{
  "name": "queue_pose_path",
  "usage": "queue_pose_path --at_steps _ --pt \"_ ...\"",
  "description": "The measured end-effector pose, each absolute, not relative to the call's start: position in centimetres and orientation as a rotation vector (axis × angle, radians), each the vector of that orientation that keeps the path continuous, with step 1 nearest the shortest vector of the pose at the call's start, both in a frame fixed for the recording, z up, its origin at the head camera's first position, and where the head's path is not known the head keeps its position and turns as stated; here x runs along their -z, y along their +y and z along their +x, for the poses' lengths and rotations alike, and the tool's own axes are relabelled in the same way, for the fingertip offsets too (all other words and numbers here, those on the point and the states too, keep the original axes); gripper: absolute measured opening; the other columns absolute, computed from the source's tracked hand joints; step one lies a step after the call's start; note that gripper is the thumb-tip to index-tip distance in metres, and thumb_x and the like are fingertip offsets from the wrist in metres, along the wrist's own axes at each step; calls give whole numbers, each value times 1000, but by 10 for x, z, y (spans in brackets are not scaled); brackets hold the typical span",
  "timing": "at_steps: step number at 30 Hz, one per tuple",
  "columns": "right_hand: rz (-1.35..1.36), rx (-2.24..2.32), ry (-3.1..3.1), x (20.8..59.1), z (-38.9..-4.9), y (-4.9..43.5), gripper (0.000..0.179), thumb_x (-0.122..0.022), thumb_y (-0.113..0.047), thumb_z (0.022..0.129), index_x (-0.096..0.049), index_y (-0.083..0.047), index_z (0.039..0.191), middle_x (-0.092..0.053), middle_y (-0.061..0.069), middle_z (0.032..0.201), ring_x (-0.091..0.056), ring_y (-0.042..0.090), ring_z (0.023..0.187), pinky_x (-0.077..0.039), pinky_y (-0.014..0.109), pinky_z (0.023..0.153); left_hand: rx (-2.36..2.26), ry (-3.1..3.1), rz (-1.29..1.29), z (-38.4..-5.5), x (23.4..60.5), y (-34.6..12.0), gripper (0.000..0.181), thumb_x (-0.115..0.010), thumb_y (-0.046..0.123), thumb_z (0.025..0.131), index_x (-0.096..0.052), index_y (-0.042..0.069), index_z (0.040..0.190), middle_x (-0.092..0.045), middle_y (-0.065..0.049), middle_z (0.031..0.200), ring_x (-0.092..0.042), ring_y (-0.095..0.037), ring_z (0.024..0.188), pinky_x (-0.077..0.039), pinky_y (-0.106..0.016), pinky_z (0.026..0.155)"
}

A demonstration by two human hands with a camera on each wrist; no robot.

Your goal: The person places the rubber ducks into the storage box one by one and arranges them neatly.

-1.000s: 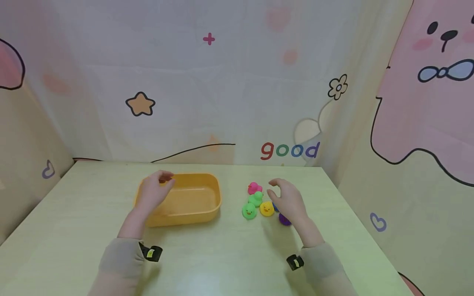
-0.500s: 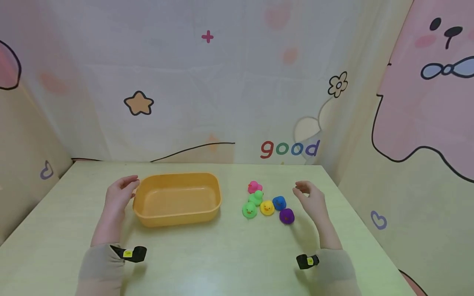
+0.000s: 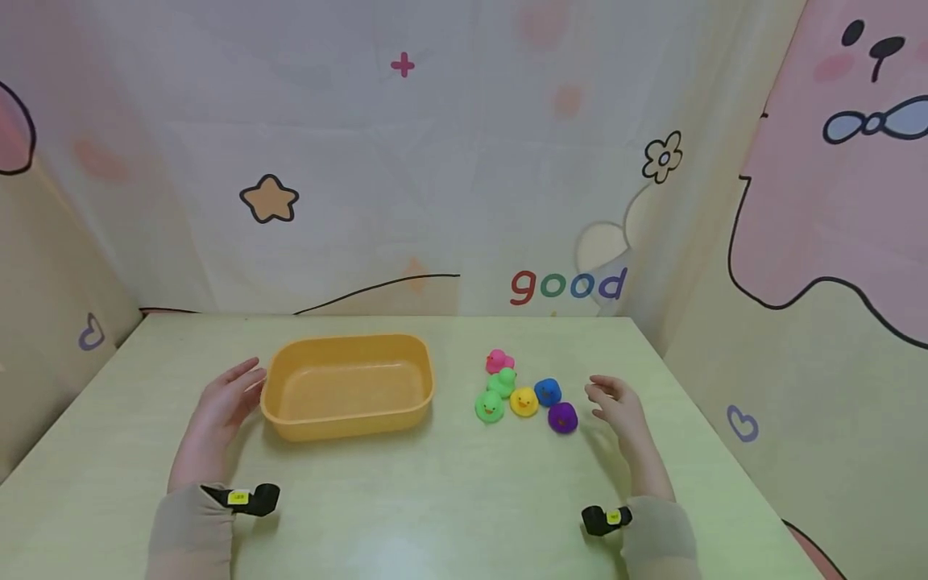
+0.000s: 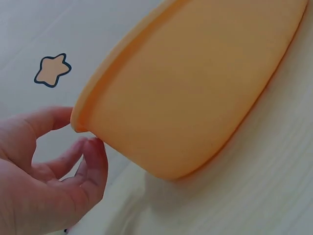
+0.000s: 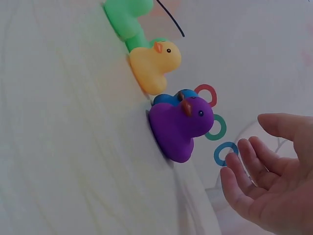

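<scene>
A yellow plastic basin [image 3: 348, 423] stands on the left half of the table. My left hand [image 3: 226, 403] is beside its left end, fingers loosely bent. In the left wrist view the thumb and fingertips come right up to the basin's rim [image 4: 93, 93]. To the basin's right sit several rubber ducks: a pink duck [image 3: 497, 362], two green ducks [image 3: 490, 407], a yellow duck [image 3: 524, 402], a blue duck [image 3: 548, 391] and a purple duck [image 3: 562, 418]. My right hand [image 3: 616, 407] hovers just right of the purple duck, fingers relaxed and holding nothing.
The pale wooden table [image 3: 406, 507] ends at a printed cloth backdrop [image 3: 464, 161], with cloth walls at both sides. Each wrist wears a small black camera, such as the left camera [image 3: 263, 499].
My left hand has moved left from over the basin to beside its end. My right hand has drawn back right, uncovering the blue and purple ducks. Fingers of both have loosened.
</scene>
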State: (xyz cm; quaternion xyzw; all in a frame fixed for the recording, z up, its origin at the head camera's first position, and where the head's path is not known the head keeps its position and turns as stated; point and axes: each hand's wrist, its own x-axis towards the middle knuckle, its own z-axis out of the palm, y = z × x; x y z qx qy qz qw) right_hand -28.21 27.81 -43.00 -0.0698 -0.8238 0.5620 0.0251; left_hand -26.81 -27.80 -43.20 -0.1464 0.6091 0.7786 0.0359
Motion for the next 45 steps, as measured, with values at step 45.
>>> queue_pose_path --at_steps 45 --pt "-38 -1586 -2708 481 -285 272 51 -76 -17 86 -53 3 127 -54 23 135 -53 33 120 -39 46 108 -2660 1387 -36 -267 471 -290 40 -46 -2 99 -75 25 100 -71 7 98 -67 -4 84 -53 -16 69"
